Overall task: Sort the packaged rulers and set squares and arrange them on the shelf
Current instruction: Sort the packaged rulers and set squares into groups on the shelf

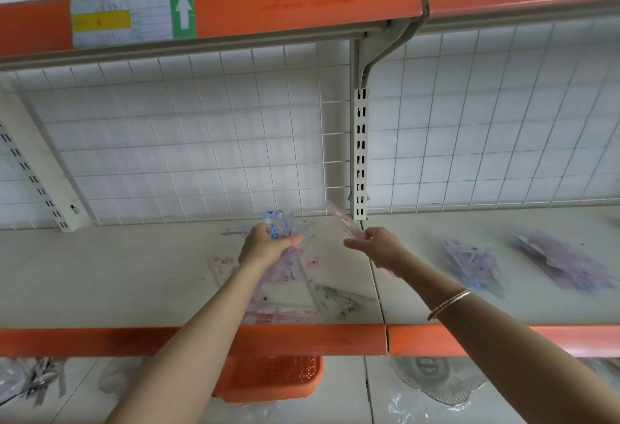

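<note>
Fingers [291,241] of our left hand [263,247] curl round a bundle of packaged set squares [280,222], clear with blue print, held over the shelf [117,272]. Our right hand [380,246] pinches a pink packaged ruler [344,222] between thumb and fingertips, its far end toward the wire grid [201,155]. Loose packets [302,303] lie on the shelf under our left forearm. Near pile [473,264] and far pile [563,262] lie to the right, blurred, apart. An orange basket [268,380] sits on the lower shelf.
</note>
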Demonstrator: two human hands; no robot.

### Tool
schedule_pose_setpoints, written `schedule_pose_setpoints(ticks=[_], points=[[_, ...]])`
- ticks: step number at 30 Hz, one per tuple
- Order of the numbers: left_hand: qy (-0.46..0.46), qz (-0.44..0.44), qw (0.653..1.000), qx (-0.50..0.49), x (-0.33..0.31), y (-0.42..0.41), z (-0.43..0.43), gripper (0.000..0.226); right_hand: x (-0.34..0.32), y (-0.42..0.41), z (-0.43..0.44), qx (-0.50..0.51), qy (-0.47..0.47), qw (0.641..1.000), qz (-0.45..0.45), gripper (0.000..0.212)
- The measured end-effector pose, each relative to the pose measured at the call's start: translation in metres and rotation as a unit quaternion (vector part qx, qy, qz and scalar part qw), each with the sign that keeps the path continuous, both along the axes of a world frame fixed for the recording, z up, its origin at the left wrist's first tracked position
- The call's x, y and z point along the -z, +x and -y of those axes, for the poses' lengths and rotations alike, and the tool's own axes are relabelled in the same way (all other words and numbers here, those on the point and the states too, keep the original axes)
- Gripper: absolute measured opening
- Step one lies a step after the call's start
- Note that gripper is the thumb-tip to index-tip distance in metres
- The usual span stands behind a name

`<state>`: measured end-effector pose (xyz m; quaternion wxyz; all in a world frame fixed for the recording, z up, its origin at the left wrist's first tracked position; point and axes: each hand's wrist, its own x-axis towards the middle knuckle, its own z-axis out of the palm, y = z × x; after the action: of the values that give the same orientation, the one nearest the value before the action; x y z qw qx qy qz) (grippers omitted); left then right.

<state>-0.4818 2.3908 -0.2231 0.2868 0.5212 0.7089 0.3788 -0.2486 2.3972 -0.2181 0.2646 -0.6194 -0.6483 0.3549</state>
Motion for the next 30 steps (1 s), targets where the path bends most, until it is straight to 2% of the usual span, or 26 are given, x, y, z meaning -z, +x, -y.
schedule_pose_setpoints(ticks=[2,4,8,13,18,19,22,23,26,30], points=[[0.002,0.001,1.000,0.010,0.000,0.009,0.001,0.042,-0.002,0.005,0.002,0.007,-0.030,0.992,-0.126,0.022],[0.005,0.000,1.000,0.021,0.000,0.017,0.001,0.040,-0.003,0.011,0.005,0.015,-0.030,0.976,-0.213,0.013],[0.003,0.002,0.999,0.032,0.001,0.029,-0.002,0.047,-0.005,0.026,0.009,0.030,0.011,0.951,-0.307,0.009],[0.001,0.014,0.999,0.047,-0.001,0.044,-0.005,0.051,-0.013,0.041,0.017,0.035,0.057,0.937,-0.343,0.008],[-0.008,0.069,0.994,0.081,-0.007,0.073,-0.010,0.044,-0.016,0.062,0.021,0.030,0.076,0.933,-0.352,0.005],[-0.011,0.084,0.992,0.093,-0.010,0.081,-0.013,0.050,-0.016,0.067,0.022,0.039,0.076,0.930,-0.359,0.007],[-0.012,0.134,0.984,0.121,-0.011,0.109,-0.027,0.087,-0.019,0.086,0.025,0.072,0.078,0.921,-0.376,0.019],[-0.016,0.148,0.980,0.133,-0.015,0.122,-0.029,0.083,-0.020,0.093,0.026,0.083,0.081,0.919,-0.377,0.018],[-0.028,0.182,0.971,0.150,-0.026,0.163,-0.030,0.037,-0.022,0.121,0.027,0.116,0.092,0.914,-0.377,0.012],[-0.068,0.252,0.952,0.163,-0.030,0.219,-0.038,0.031,-0.025,0.168,0.029,0.164,0.094,0.911,-0.365,0.034]])
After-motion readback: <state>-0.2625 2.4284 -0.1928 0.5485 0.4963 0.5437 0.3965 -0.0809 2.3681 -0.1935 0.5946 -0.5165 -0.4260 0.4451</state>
